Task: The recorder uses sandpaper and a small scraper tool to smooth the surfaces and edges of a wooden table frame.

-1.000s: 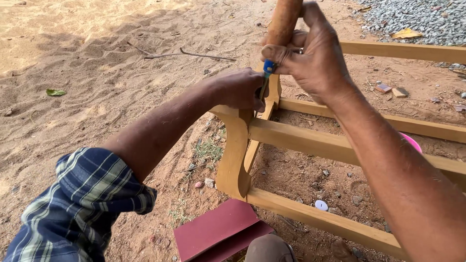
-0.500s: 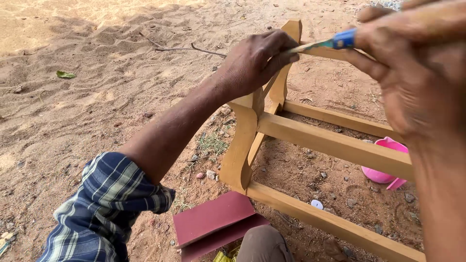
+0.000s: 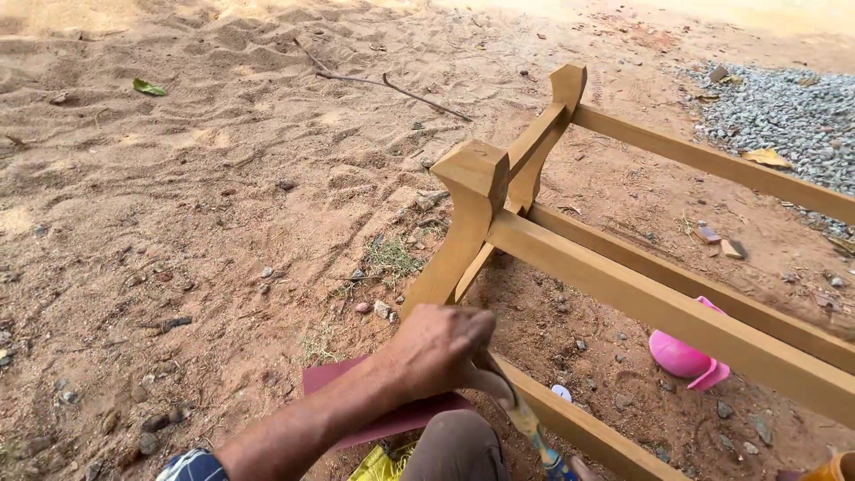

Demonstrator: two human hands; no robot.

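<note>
Near the bottom centre, a thin tool (image 3: pixel 525 419) with a pale, worn shaft and a blue band toward its lower end, slanting down to the right, top end tucked into the left hand (image 3: pixel 441 349). Hand curled into a loose fist around that upper end, knuckles up, forearm running down-left to a blue plaid sleeve (image 3: pixel 191 467) at the bottom edge. Fist resting against the foot of the near leg of a wooden frame (image 3: pixel 677 312), just where the lowest rail meets it.

Frame of smooth yellow-tan timber, lying on its side: curved, flared legs at the left end, long square rails stretching right toward the near and far right edges. Under the wrist, a flat sheet of dark red abrasive paper (image 3: pixel 347 383) on the ground, with a scrap of yellow wrapper (image 3: pixel 378 465) just near of it. Between the rails, a bright pink plastic bowl (image 3: pixel 684 354), tipped on the dirt. Ground of loose reddish sand (image 3: pixel 178 223), footprinted and pebbly, with a dry twig (image 3: pixel 392 87) far left of centre and grey gravel (image 3: pixel 784 107) at far right.

Right hand outside the frame, its state not tellable.
</note>
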